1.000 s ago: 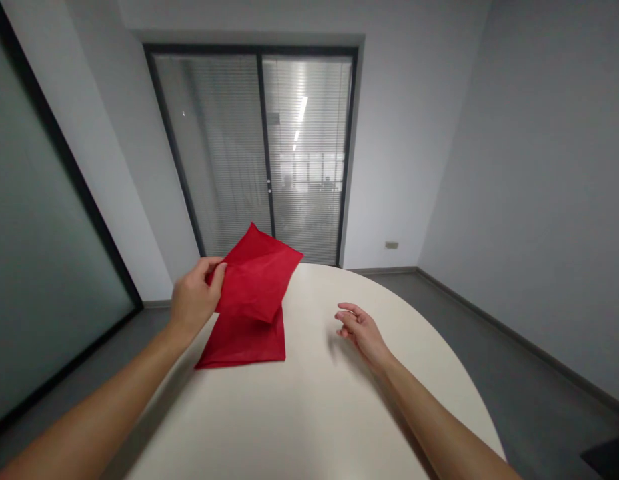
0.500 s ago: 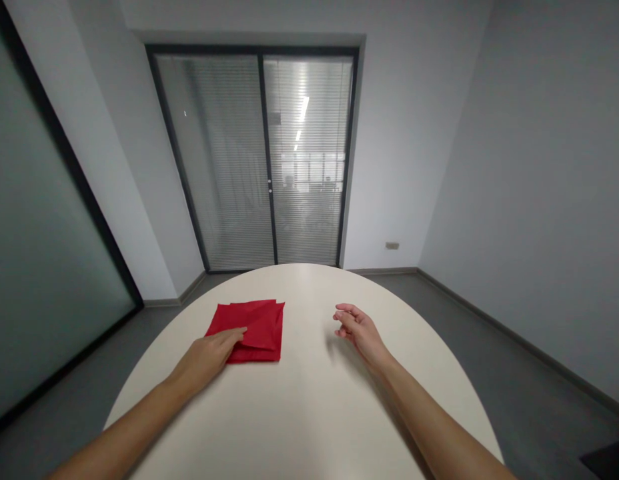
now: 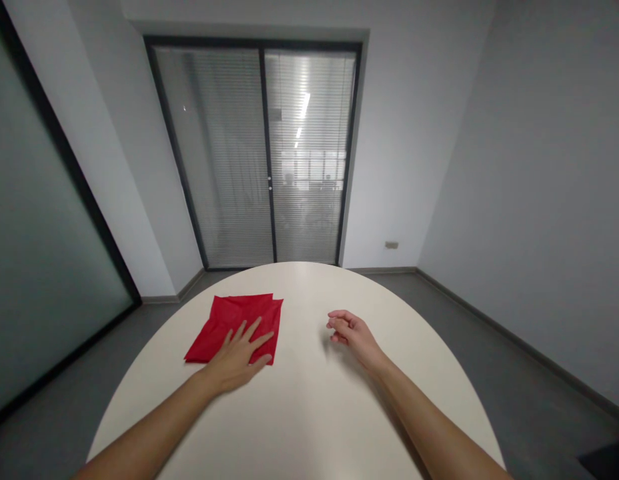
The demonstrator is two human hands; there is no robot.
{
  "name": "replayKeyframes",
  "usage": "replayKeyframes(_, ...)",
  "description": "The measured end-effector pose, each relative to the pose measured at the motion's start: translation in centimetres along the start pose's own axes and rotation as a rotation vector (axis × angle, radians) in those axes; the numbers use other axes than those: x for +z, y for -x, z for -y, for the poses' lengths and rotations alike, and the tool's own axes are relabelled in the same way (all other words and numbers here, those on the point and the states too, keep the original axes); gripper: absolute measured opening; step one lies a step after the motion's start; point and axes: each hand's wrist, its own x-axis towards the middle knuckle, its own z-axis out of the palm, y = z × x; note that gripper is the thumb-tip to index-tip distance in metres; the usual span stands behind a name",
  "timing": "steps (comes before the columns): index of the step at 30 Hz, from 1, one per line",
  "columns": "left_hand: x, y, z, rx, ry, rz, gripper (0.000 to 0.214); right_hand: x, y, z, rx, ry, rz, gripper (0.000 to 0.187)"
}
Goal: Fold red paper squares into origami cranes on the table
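From my end, I have the left hand [image 3: 238, 361] palm down on the red cloth [image 3: 239, 308], fingers fanned wide and pointing away from me. The thumb reaches out along the cloth's near right edge, and the heel of the hand lies over the near edge, toward the table. I am pressing or resting there rather than pinching; how hard, I cannot tell. The left forearm [image 3: 159, 417] comes in low from the near left.

My right hand [image 3: 358, 339] is turned on its side, well apart from the cloth, with fingers loosely bent and a slight gap at the tips. Its shadow falls on the table just beside it; whether its lower edge touches, I cannot tell. The right forearm [image 3: 429, 407] slants in from the near right.

The cloth lies folded on the left part of the round white table [image 3: 299, 413], its layers slightly offset at the far right corner. Whether it is a bag with anything inside, I cannot tell.
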Motion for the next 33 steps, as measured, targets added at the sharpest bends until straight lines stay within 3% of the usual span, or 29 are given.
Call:
replayKeyframes(3, 0.3, -0.9, 3.0, -0.080, -0.011, -0.032, 0.060, 0.1, -0.4, -1.1, 0.002, 0.031, 0.027, 0.040)
replayKeyframes(6, -0.5, -1.5, 6.4, -0.150, -0.033, -0.048, 0.059, -0.1, -1.0, -2.2, -0.088, 0.176, 0.040, 0.036)
replayKeyframes(9, -1.5, -1.9, 8.4, -0.209, -0.007, -0.052, 0.057, -0.4, -1.1, -2.9, -0.211, 0.549, 0.045, 0.031)
replayKeyframes(11, -2.0, -2.2, 8.6, -0.230, 0.008, -0.083, 0.053, -0.5, -1.0, -3.2, -0.305, 0.832, 0.063, 0.032)
replayKeyframes(15, -2.1, -3.4, 5.8, -0.186, -0.020, -0.275, 0.040, 0.2, -0.9, -3.3, -0.415, 1.241, 0.137, 0.037)
replayKeyframes(17, -1.7, -4.3, 3.3, -0.114, -0.029, -0.385, 0.034, 1.0, -1.2, -2.9, -0.369, 1.359, 0.135, 0.037)
replayKeyframes(19, -0.9, -5.3, 0.7, -0.053, -0.018, -0.421, 0.037, 1.9, -1.9, -2.3, -0.292, 1.438, 0.115, 0.034)
replayKeyframes(24, 2.8, -7.0, -3.7, -0.067, 0.010, -0.291, 0.054, 3.0, -4.0, -2.4, -0.237, 1.450, 0.094, 0.049)
replayKeyframes(28, 4.5, -7.1, -4.0, -0.078, 0.006, -0.231, 0.051, 2.5, -4.3, -3.5, -0.182, 1.418, 0.153, 0.066)
replayKeyframes(33, 4.5, -7.1, -3.5, -0.053, 0.005, -0.210, 0.052, 1.9, -4.0, -3.8, -0.163, 1.406, 0.199, 0.070)
